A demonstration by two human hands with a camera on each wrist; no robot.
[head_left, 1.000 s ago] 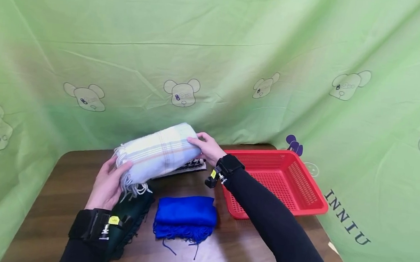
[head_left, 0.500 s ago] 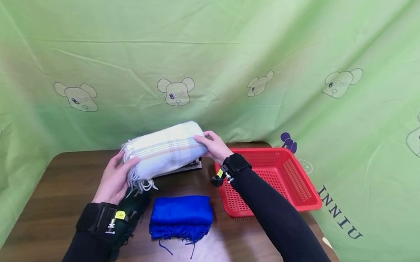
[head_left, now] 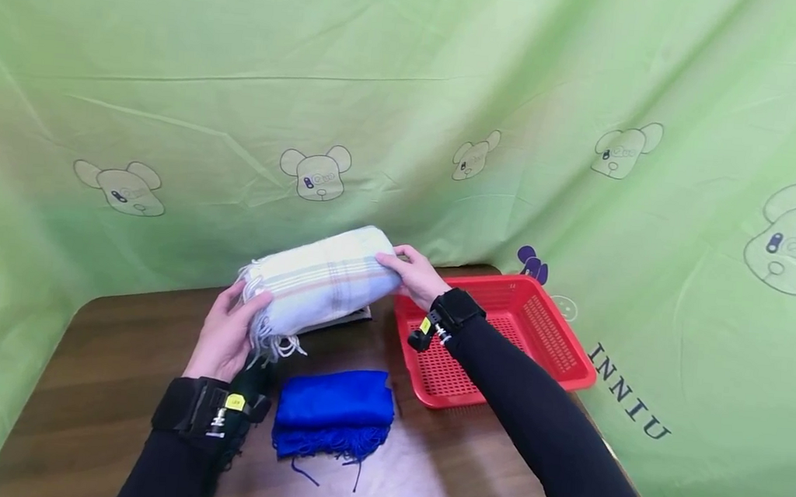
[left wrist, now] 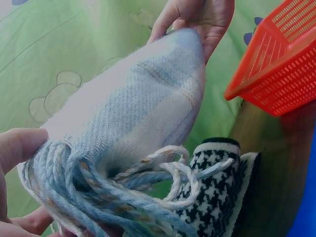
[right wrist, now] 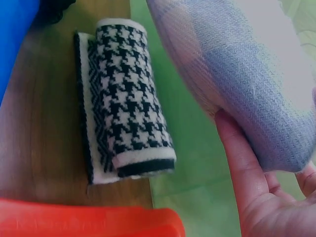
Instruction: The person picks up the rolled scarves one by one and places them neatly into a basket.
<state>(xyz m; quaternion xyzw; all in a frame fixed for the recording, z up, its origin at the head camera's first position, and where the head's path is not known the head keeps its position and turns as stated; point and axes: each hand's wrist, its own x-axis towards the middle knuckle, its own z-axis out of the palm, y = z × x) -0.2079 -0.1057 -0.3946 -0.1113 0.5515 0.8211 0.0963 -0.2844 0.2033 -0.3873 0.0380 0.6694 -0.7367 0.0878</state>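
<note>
A folded pale plaid scarf (head_left: 325,278) with fringe is held up off the table between both hands. At its fringed end, my left hand (head_left: 221,337) grips with the thumb on top. My right hand (head_left: 420,276) grips the opposite, smooth end, thumb above and fingers beneath. Below it lies a folded black-and-white houndstooth scarf (right wrist: 131,98), mostly hidden in the head view. Nearer me on the table is a folded blue scarf (head_left: 335,401) with its fringe toward me. A dark green fringed scarf (head_left: 235,431) lies partly hidden under my left wrist.
A red plastic basket (head_left: 563,375) stands on the right of the wooden table (head_left: 100,381), partly covered by my right forearm. Behind the table hangs a green curtain (head_left: 397,84) with printed bear heads.
The head view has turned slightly right. Both hands, still holding the plaid scarf, have shifted right toward the basket, and the houndstooth scarf shows less beneath it.
</note>
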